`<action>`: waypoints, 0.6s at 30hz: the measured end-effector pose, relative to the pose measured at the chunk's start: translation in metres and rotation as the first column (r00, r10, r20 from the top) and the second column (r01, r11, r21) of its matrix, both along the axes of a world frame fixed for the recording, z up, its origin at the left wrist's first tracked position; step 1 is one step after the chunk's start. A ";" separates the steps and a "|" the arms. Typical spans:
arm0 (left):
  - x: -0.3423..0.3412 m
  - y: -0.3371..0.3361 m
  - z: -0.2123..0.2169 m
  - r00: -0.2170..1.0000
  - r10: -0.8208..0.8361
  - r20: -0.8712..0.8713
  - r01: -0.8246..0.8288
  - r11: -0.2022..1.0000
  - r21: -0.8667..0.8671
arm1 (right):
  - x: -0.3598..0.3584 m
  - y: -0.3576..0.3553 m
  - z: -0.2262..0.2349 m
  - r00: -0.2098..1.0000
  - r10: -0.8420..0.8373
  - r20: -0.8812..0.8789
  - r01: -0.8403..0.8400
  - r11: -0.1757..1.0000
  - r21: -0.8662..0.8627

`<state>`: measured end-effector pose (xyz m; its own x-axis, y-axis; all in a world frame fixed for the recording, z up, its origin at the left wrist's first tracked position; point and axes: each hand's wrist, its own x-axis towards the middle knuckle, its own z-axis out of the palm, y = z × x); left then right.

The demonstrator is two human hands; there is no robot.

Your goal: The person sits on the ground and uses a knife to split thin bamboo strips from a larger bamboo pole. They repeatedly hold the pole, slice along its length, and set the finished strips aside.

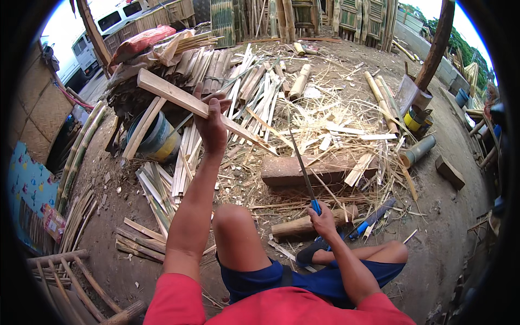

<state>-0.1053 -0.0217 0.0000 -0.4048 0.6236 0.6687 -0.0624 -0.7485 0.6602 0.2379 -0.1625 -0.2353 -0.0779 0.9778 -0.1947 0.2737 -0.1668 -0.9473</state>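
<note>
Two bare knees fill the lower centre of the frame. Just right of them the right hand (pixel 323 219) is closed around the blue handle of a long knife (pixel 301 165), blade pointing up-frame; the handle is mostly hidden by the fingers. Higher, left of centre, the left hand (pixel 211 122) grips a long wooden slat (pixel 179 97), fingers wrapped over it. Beyond, a yellow-banded bucket (pixel 157 142) sits half hidden under planks.

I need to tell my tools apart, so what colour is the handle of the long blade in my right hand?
Blue. The handle shows just above the right hand in the head view.
</note>
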 end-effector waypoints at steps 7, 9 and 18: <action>0.083 -0.002 -0.001 1.000 0.022 0.018 -0.019 0.985 -0.169 | 0.001 -0.019 0.026 0.974 -0.074 0.213 0.038 0.985 0.165; 0.092 -0.003 0.020 0.998 0.025 -0.053 -0.034 0.982 -0.184 | 0.000 -0.019 0.044 0.975 -0.020 0.220 -0.002 0.995 0.098; 0.111 -0.037 0.089 0.960 0.210 -0.187 -0.193 0.975 0.105 | -0.025 -0.017 0.200 0.983 0.080 0.163 -0.153 0.848 0.508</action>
<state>0.0053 -0.0584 0.0891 -0.3721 0.4798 0.7946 0.2200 -0.7861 0.5777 0.2125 -0.1796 -0.0352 -0.2072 0.9247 0.3192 0.3867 0.3772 -0.8415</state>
